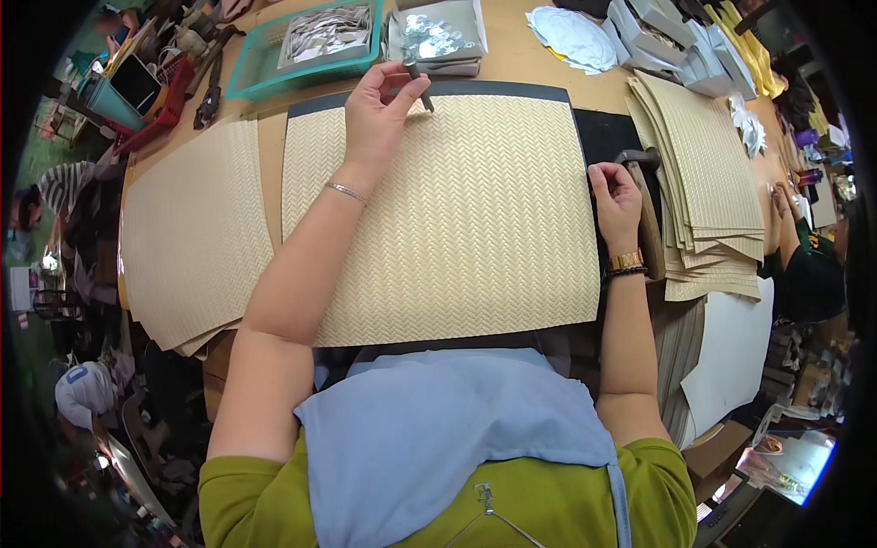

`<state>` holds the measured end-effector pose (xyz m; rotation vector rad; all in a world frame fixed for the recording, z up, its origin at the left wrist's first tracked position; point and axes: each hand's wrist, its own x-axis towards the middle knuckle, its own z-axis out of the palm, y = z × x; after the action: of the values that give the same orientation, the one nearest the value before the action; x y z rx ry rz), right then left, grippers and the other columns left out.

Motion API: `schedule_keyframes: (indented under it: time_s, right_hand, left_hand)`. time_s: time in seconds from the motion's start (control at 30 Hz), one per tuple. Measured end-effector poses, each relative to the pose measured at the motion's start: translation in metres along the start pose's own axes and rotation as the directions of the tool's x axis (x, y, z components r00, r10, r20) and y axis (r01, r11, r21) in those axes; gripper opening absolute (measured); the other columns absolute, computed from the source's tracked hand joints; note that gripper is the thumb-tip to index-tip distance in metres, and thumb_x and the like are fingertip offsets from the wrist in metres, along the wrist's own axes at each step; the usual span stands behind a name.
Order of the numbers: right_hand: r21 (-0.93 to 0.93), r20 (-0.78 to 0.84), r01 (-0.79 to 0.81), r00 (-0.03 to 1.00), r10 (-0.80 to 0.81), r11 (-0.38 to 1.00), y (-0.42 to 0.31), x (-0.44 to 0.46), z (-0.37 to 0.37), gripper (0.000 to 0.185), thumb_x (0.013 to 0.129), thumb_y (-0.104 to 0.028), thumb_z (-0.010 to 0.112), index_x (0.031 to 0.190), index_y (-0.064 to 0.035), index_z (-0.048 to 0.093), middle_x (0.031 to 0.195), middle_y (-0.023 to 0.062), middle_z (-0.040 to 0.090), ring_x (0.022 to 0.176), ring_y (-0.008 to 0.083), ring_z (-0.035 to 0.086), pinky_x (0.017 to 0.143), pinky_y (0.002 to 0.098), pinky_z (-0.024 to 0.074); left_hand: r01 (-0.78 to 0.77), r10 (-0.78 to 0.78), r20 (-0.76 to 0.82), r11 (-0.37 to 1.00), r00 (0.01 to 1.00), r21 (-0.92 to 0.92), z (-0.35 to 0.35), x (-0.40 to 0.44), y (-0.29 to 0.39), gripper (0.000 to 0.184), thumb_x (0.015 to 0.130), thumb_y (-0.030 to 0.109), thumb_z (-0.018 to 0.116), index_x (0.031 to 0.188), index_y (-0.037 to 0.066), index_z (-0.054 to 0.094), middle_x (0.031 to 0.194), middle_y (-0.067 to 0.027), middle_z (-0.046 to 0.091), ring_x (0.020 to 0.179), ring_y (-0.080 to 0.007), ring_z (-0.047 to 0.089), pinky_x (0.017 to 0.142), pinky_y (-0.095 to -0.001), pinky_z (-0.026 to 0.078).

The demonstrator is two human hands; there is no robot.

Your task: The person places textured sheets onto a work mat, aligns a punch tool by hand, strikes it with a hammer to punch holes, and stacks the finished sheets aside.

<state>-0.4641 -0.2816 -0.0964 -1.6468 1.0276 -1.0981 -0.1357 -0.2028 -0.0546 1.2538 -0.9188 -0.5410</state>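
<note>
A cream sheet with a woven herringbone pattern [475, 219] lies in front of me, with a dark strip [502, 89] along its far edge. Over the sheet's upper part, my left hand [385, 105] pinches a short dark rod-like tool [420, 89], its tip close to the sheet near that strip. At the sheet's right edge is my right hand [617, 196], fingers curled; whatever it may hold is too small to make out. Just beside it lies a hammer [649, 215] with a dark head and wooden handle.
Stacks of patterned sheets lie at left [196, 228] and right [708, 164]. Beyond the sheet are a teal basket [251, 68] and a white box of shiny pieces [438, 32]. White boxes [649, 36] stand back right. A person's hand [782, 199] rests at far right.
</note>
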Motion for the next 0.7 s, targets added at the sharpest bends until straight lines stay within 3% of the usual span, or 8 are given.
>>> schedule_keyframes:
  time_s: [0.7]
  right_hand:
    - [0.001,0.0,0.004,1.0,-0.004,1.0,-0.0005,0.0003,0.0005,0.015,0.089,-0.016,0.065,0.093,-0.0014,0.063,0.081,-0.0036,0.06,0.069,0.0021,0.051,0.064,0.0169,0.0424]
  left_hand:
    - [-0.049,0.05,-0.017,0.996,0.999,0.071,0.0069,-0.0066,0.0026,0.029,0.08,0.007,0.073,0.106,0.005,0.06,0.091,-0.0039,0.066,0.083,-0.0098,0.062,0.073,-0.0222,0.05]
